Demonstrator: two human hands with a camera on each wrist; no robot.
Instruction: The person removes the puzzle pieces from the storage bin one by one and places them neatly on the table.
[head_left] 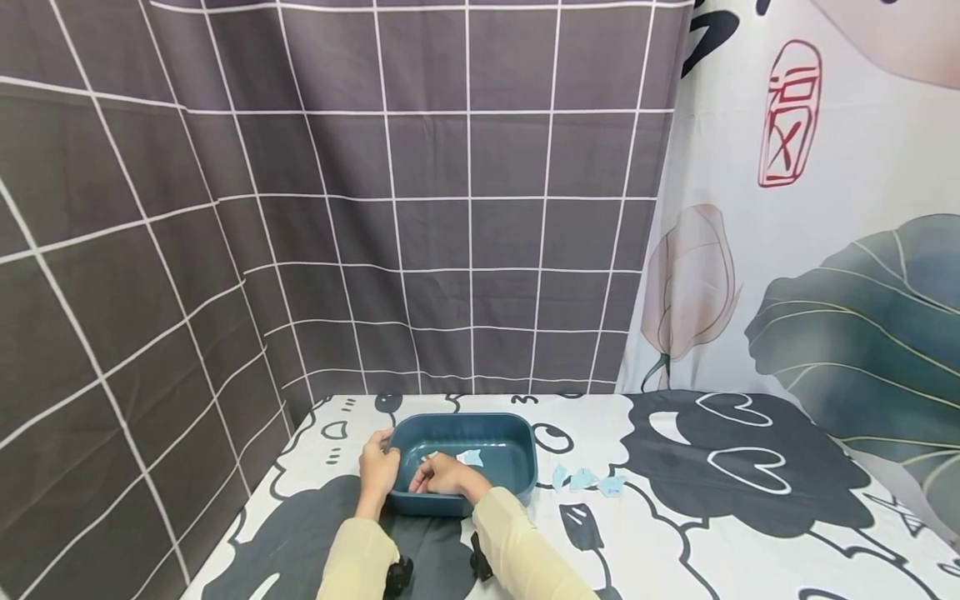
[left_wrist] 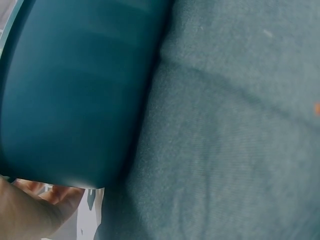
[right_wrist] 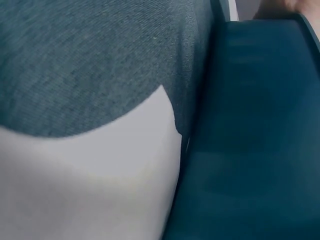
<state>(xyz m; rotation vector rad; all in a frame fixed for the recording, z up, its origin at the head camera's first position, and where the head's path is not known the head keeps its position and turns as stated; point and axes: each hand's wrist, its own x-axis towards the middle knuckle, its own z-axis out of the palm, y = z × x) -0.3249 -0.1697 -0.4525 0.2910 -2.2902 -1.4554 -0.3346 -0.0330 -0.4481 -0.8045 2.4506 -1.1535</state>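
A dark teal rectangular plastic basin sits on the patterned cloth in the head view. My left hand grips its left end at the rim; in the left wrist view the thumb and fingers show at the basin's end. My right hand reaches over the near rim into the basin, fingers bent downward; I cannot tell whether they pinch anything. A light blue scrap lies inside, just beyond the right hand. Another small pale bit shows beside the knuckles. The right wrist view misses the right hand.
Several light blue scraps lie in a row on the cloth right of the basin. The black-and-white patterned cloth covers the surface. A dark grid-patterned curtain hangs behind and at left, a printed flower curtain at right.
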